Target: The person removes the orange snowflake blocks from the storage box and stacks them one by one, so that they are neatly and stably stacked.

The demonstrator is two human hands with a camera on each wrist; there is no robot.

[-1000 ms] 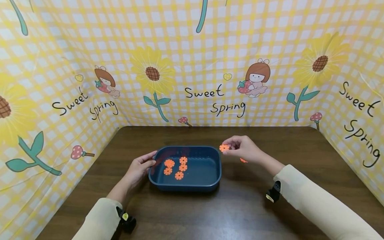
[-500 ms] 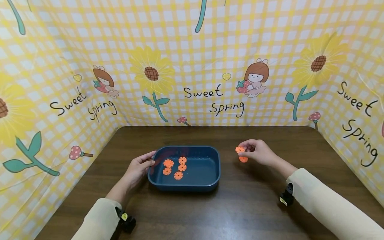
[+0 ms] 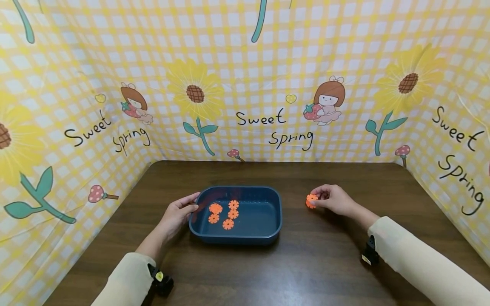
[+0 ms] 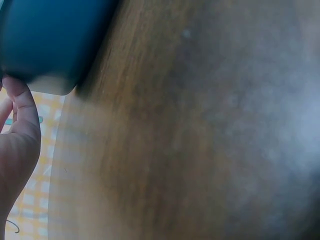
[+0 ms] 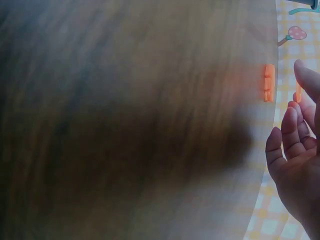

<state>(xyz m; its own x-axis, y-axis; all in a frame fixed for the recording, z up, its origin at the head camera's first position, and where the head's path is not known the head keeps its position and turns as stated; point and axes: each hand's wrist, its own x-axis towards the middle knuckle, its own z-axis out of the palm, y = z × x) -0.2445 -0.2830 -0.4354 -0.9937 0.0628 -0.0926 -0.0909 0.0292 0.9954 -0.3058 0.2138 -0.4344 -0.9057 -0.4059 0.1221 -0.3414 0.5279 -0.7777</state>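
Left hand (image 3: 178, 214) grips the blue basin (image 3: 260, 219) at left; right of it, right hand (image 3: 335, 200) narrowly pinches an orange disc (image 3: 311, 200).

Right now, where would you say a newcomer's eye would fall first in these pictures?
Probably on the orange notched discs lying toward the left inside the dark blue tray. The right hand, right of the tray, pinches another disc, while the left hand grips the tray's left end. Behind the table hangs a yellow checked cloth.
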